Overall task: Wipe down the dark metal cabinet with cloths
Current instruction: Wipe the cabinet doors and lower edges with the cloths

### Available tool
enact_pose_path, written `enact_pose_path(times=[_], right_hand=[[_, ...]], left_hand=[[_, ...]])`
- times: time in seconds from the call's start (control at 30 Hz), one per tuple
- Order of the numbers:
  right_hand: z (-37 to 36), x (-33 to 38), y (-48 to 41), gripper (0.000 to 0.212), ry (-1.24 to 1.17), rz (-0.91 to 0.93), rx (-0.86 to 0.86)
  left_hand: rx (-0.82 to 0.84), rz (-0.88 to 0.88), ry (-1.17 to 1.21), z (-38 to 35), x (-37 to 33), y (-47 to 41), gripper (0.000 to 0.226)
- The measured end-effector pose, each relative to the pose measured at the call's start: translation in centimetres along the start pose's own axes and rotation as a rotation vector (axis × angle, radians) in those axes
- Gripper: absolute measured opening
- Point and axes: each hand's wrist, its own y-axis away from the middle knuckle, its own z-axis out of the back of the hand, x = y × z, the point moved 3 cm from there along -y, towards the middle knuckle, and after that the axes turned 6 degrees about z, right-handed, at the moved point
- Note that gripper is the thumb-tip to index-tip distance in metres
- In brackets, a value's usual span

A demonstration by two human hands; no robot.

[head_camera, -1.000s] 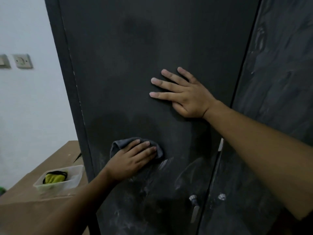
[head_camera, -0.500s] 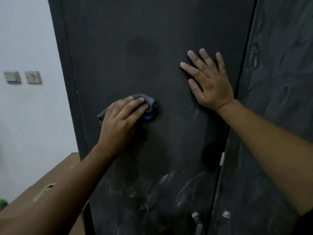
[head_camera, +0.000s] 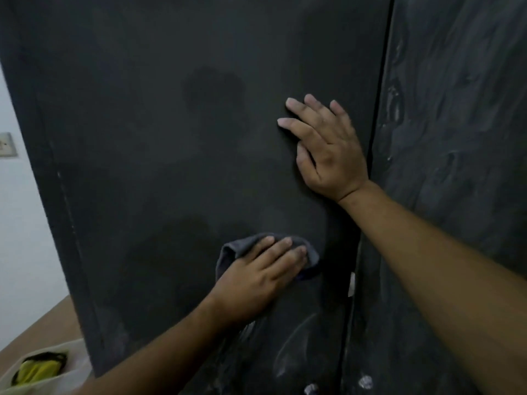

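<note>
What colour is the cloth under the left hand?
The cloth is dark grey; the head view shows it.

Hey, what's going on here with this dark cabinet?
A person is wiping the dark metal cabinet. The left hand presses a grey cloth flat against the left door, while the right hand rests open on the same door, near the seam. Chalky smears show lower down and across the right door. A yellow-green cloth lies in a tub.
</note>
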Motion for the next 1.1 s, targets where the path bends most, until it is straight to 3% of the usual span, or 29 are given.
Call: enact_pose_path(times=[0.1,0.23,0.37,0.63,0.77,0.87,1.0,1.1], right_hand=[[0.0,0.5,0.4,0.046,0.021,0.01,0.019],[0.0,1.2,0.9,0.06,0.084,-0.018,0.087],[-0.4,3.8,4.1,0.077,0.039,-0.032,0.207],[-0.2,6.0,7.2,0.078,-0.112,0.018,0.337],[-0.7,9.9,14.2,0.069,-0.313,0.284,0.604],[-1.3,13.6,19.2,0.05,-0.394,0.452,0.744],[-0.9,12.1,15.8,0.041,-0.417,0.409,0.561],[0.0,9.6,9.4,0.051,-0.297,0.166,0.345]], left_hand=[[0.068,-0.022,-0.02,-0.2,0.1,3.3,0.049],[0.03,0.083,-0.007,1.0,1.2,4.7,0.048],[-0.08,0.228,0.006,2.7,3.3,3.1,0.046],[-0.315,0.385,-0.041,6.0,8.7,0.0,0.042],[-0.365,0.452,-0.077,7.8,11.1,-0.9,0.037],[-0.356,0.449,-0.092,8.2,11.9,-0.8,0.039],[-0.354,0.427,-0.115,8.3,12.1,-0.8,0.042],[-0.354,0.421,-0.109,8.4,11.9,-0.6,0.045]])
